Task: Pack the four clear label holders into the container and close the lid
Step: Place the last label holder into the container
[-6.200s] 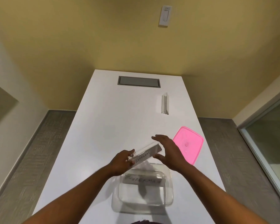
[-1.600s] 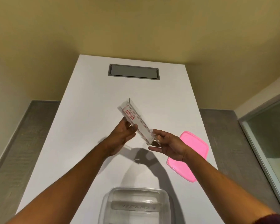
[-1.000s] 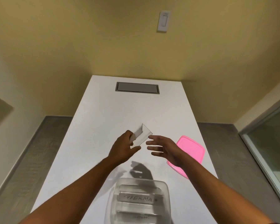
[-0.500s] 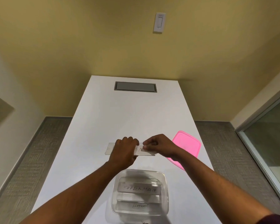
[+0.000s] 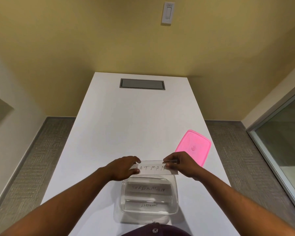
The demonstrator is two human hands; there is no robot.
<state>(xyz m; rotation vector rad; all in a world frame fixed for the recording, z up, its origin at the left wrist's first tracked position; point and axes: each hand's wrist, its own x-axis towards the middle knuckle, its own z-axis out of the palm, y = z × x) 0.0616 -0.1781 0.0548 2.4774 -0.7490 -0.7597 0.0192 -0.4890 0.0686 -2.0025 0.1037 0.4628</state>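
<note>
A clear label holder marked BATMAN [image 5: 153, 168] is held level between both hands, just above the far rim of the clear container [image 5: 176, 198]. My left hand [image 5: 123, 168] grips its left end and my right hand [image 5: 179, 163] pinches its right end. Inside the container lie two more clear holders, one marked SUPERMAN [image 5: 148, 189] and one marked ELEPHANT [image 5: 149, 204] nearer to me. The pink lid [image 5: 194, 147] lies flat on the white table [image 5: 126, 126], to the right of and beyond my right hand.
A grey recessed panel [image 5: 142, 83] is set into the table's far end. A wall switch [image 5: 166, 13] hangs on the yellow wall. Grey carpet runs along both sides of the table, and a glass partition [image 5: 283, 143] stands at right.
The held holder has come nearer and to the right, from over the bare table to just above the container's far rim, and its BATMAN lettering now faces me.
</note>
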